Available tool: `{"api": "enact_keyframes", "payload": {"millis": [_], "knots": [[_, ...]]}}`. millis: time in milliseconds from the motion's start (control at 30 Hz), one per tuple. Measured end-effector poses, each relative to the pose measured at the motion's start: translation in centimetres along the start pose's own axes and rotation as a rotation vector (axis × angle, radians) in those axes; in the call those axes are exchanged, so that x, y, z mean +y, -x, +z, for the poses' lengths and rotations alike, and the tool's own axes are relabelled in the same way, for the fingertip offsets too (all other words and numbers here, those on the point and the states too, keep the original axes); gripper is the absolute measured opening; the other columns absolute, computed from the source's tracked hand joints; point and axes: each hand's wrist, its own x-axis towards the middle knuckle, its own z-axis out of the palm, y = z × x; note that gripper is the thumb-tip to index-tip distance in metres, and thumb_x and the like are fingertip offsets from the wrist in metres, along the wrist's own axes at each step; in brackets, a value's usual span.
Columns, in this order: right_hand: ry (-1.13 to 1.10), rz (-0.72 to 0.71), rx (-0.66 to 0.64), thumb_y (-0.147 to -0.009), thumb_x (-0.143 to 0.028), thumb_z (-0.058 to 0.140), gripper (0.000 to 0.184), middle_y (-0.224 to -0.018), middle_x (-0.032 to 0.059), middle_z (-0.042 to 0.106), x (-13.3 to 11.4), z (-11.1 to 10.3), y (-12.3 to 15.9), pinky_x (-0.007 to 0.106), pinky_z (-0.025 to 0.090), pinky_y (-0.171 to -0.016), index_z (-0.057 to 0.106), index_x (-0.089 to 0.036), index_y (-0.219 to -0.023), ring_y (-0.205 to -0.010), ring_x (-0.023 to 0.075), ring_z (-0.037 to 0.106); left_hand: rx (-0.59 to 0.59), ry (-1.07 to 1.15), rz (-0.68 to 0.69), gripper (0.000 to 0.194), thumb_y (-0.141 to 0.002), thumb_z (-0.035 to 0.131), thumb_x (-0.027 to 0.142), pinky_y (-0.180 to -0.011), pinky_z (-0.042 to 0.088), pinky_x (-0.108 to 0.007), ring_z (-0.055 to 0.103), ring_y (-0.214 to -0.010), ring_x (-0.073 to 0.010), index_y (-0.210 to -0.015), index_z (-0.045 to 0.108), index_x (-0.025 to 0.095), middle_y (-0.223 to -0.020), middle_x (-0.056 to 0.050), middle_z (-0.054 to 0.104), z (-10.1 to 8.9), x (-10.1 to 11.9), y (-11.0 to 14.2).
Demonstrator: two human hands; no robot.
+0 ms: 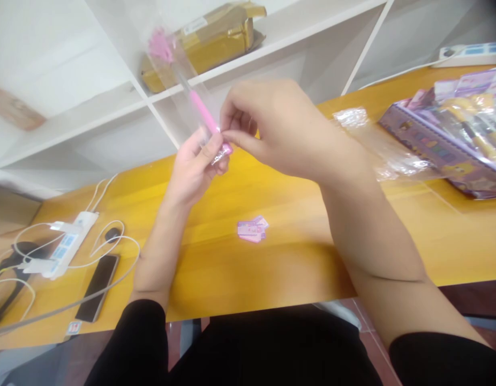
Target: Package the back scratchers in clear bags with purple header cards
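A person in black sleeves holds both hands over a wooden table (216,273), just left of and above the middle of the frame. The left hand (197,163) is closed around the lower end of a pink pen (203,111) in a clear plastic sleeve (183,80), its thumb pressed along the near side and its fingers curled behind. The pen slants from the hands up toward the upper left of the frame, where a blurred pink ornament (162,45) tops it. The right hand (268,123) bends in from the right, thumb and fingertips drawn together at the pen's lower part, just beside the left thumb; whether they pinch the film cannot be told. Its other fingers curl loosely toward the palm.

Below the hands, near the middle of the frame, a few small purple-and-pink cards (252,229) overlap on the table. At the right, clear plastic wrappers (386,142) lie beside a purple printed box (436,147) filled with wrapped items. At the lower left, a dark phone (97,287) lies near a white power strip (69,244) with cables plugged in. Behind the table stands a white shelf (304,32); a yellow-brown taped package (216,40) rests on it at the upper part of the frame, partly seen through the sleeve.
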Motion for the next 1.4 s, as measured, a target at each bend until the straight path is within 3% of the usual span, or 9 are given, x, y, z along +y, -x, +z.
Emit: {"api": "enact_keyframes", "payload": {"millis": [133, 367, 600, 733, 900, 1067, 1200, 1300, 1400], "knots": [[-0.040, 0.061, 0.036, -0.114, -0.047, 0.063, 0.032, -0.115, 0.0088, 0.068, 0.5, 0.0, 0.3, 0.032, 0.039, -0.083, 0.060, -0.016, -0.123, -0.093, 0.0180, 0.055, 0.013, -0.003, 0.042, 0.039, -0.088, 0.098, 0.057, -0.052, 0.046, -0.022, 0.056, -0.058, -0.0081, -0.097, 0.078, 0.024, -0.079, 0.001, 0.070, -0.1, 0.0, 0.0], [-0.307, 0.044, -0.190, -0.121, -0.063, 0.051, 0.062, -0.088, 0.0034, 0.072, 0.3, 0.2, -0.2, 0.026, 0.034, -0.072, 0.076, -0.012, -0.094, -0.074, 0.0100, 0.051, 0.009, 0.046, 0.152, 0.030, -0.094, 0.095, 0.051, -0.049, 0.046, -0.020, 0.058, -0.059, -0.0078, -0.108, 0.082, 0.028, -0.078, 0.002, 0.068, 0.2, 0.3, 0.3], [-0.713, -0.048, -0.193, -0.116, -0.060, 0.066, 0.054, -0.089, 0.0044, 0.075, -0.4, 0.6, -0.5, 0.022, 0.040, -0.068, 0.075, -0.012, -0.092, -0.071, 0.0077, 0.053, 0.035, -0.081, 0.153, 0.049, -0.085, 0.097, 0.066, -0.050, 0.057, -0.025, 0.068, -0.060, -0.0142, -0.097, 0.072, 0.027, -0.071, 0.004, 0.064, 0.4, 1.6, 1.3], [-0.875, -0.157, -0.188, -0.117, -0.043, 0.067, 0.041, -0.086, 0.0030, 0.073, -0.3, 1.3, -0.4, 0.021, 0.042, -0.066, 0.072, -0.011, -0.092, -0.069, 0.0072, 0.056, -0.003, -0.014, 0.253, 0.043, -0.088, 0.099, 0.056, -0.051, 0.057, -0.024, 0.066, -0.053, -0.0117, -0.105, 0.073, 0.027, -0.064, 0.007, 0.059, 0.4, 1.8, 1.7], [-0.960, -0.230, -0.187, -0.117, -0.051, 0.066, 0.048, -0.084, 0.0043, 0.072, -0.2, 2.4, -0.4, 0.021, 0.041, -0.064, 0.072, -0.010, -0.094, -0.066, 0.0069, 0.053, -0.026, -0.044, 0.315, 0.037, -0.092, 0.096, 0.054, -0.051, 0.059, -0.025, 0.060, -0.047, -0.0106, -0.108, 0.074, 0.029, -0.061, 0.008, 0.056, -0.4, 1.4, 1.9], [-0.850, -0.201, -0.189, -0.120, -0.047, 0.062, 0.046, -0.086, 0.0029, 0.072, -0.7, 1.1, 0.0, 0.019, 0.043, -0.067, 0.073, -0.010, -0.094, -0.071, 0.0056, 0.057, -0.039, -0.085, 0.263, 0.042, -0.091, 0.096, 0.057, -0.061, 0.062, -0.031, 0.065, -0.054, -0.0153, -0.116, 0.077, 0.029, -0.063, 0.006, 0.056, -0.3, 2.1, 2.1], [-0.450, -0.133, -0.257, -0.120, -0.044, 0.060, 0.049, -0.079, 0.0016, 0.066, -0.5, -0.9, 0.4, 0.023, 0.038, -0.067, 0.071, -0.011, -0.086, -0.070, 0.0055, 0.054, 0.032, -0.099, 0.240, 0.054, -0.089, 0.091, 0.070, -0.080, 0.062, -0.036, 0.077, -0.087, -0.0235, -0.121, 0.079, 0.028, -0.089, -0.002, 0.070, 0.2, 3.1, 1.5], [-0.241, -0.133, -0.343, -0.120, -0.041, 0.056, 0.050, -0.074, 0.0004, 0.064, -0.1, -1.0, 0.2, 0.027, 0.032, -0.065, 0.071, -0.012, -0.082, -0.063, 0.0057, 0.047, 0.128, 0.027, 0.263, 0.042, -0.104, 0.078, 0.064, -0.077, 0.056, -0.030, 0.071, -0.086, -0.0151, -0.117, 0.078, 0.024, -0.100, -0.002, 0.072, 0.0, 3.4, 0.5], [-0.117, -0.055, -0.484, -0.120, -0.041, 0.056, 0.045, -0.085, 0.0001, 0.071, 0.3, 0.9, -0.6, 0.025, 0.037, -0.071, 0.078, -0.014, -0.091, -0.070, 0.0063, 0.054, 0.285, 0.275, 0.194, 0.037, -0.121, 0.058, 0.045, -0.057, 0.042, -0.022, 0.050, -0.061, -0.0066, -0.095, 0.071, 0.021, -0.071, 0.003, 0.050, -0.6, 3.7, -0.4]]}}
